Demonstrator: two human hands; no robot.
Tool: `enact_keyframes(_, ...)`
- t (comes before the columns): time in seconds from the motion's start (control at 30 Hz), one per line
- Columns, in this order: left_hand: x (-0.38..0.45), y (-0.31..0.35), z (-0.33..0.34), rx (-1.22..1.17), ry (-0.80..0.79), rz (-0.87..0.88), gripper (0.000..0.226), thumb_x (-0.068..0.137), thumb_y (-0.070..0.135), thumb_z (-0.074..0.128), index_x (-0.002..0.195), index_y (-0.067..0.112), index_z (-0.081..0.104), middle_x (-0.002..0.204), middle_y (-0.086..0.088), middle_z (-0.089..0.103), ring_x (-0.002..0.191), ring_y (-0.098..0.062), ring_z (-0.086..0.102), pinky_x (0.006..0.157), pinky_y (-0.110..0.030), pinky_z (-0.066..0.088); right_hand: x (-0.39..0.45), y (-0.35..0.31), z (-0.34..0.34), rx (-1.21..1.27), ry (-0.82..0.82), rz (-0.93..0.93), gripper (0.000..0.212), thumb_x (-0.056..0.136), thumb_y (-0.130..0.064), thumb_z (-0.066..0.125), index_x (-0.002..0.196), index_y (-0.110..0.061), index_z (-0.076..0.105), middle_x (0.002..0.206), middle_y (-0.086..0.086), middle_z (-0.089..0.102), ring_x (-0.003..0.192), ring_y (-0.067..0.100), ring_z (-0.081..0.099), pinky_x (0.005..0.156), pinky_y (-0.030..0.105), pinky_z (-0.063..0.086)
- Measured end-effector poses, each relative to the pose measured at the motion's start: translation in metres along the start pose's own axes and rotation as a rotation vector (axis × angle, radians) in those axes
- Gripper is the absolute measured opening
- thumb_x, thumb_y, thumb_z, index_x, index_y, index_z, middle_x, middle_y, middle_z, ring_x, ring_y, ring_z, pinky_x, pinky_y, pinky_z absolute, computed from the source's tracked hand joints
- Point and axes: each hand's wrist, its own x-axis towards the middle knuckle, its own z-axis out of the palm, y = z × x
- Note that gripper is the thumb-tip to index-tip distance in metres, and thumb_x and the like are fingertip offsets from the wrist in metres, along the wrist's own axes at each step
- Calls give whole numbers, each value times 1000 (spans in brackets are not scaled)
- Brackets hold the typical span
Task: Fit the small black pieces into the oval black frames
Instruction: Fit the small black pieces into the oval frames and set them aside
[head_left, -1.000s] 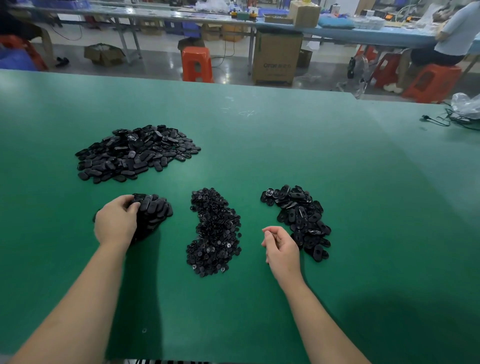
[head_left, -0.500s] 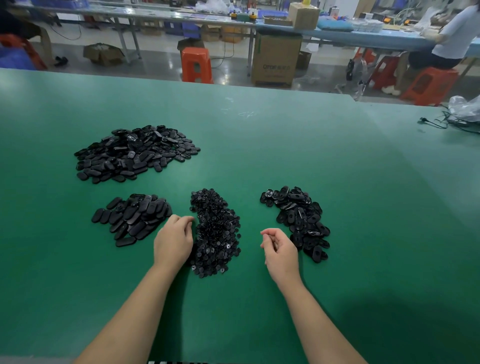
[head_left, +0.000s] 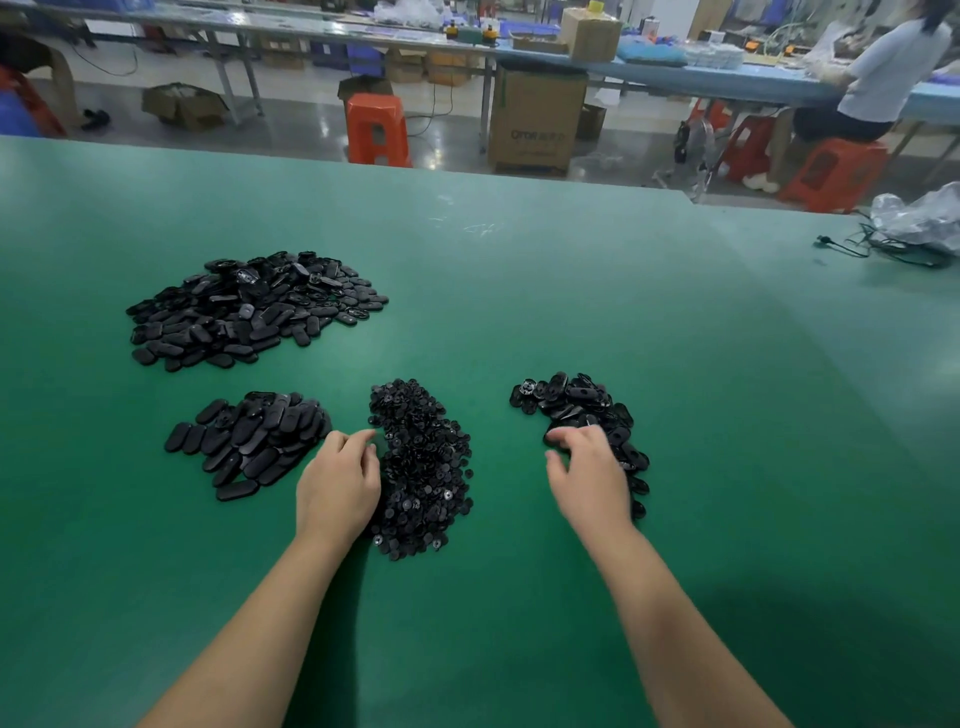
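Since earlier, right hand (head_left: 592, 475) reached with spread fingers onto oval frames (head_left: 582, 410) toward the surface's right edge; left hand (head_left: 340, 486), fingers curled, touches small pieces (head_left: 423, 467) mid-surface. Light, stiff, slippery; pinch edges.

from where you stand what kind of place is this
Most likely a factory assembly floor: a long green worktable bearing sorted piles of black plastic parts, cardboard cartons and orange stools on the floor, and another worker seated at a further bench.
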Motion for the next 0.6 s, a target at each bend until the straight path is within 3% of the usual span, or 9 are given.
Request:
enact_keyframes(0.13,1,0,0,-4,7,-21,30,103,24,49,124,15,67,102,1,59,76,-18,57,63,-32,46,33,16,-25,-258,-84,46,39,100,-34,58,137,-21,57,133,5,49,105,28,63,83,36,50)
enact_keyframes(0.3,0,1,-1,9,7,-18,28,102,22,50,122,15,68,101,0,59,74,-19,58,62,-33,48,55,17,-29,-409,-198,2,40,98,-43,60,133,-23,60,128,7,50,118,27,56,86,36,50)
enact_keyframes(0.43,1,2,-1,14,8,-25,27,102,22,51,120,16,69,101,1,59,73,-19,58,61,-31,45,66,17,-26,-485,-231,4,42,96,-45,65,125,-15,61,125,8,53,117,29,55,83,37,48)
enact_keyframes(0.6,0,3,-2,18,8,-33,26,101,22,51,119,16,70,101,1,59,73,-20,59,61,-32,46,72,17,-25,-444,-258,54,40,96,-41,66,128,-19,61,129,7,52,115,27,57,81,36,49)
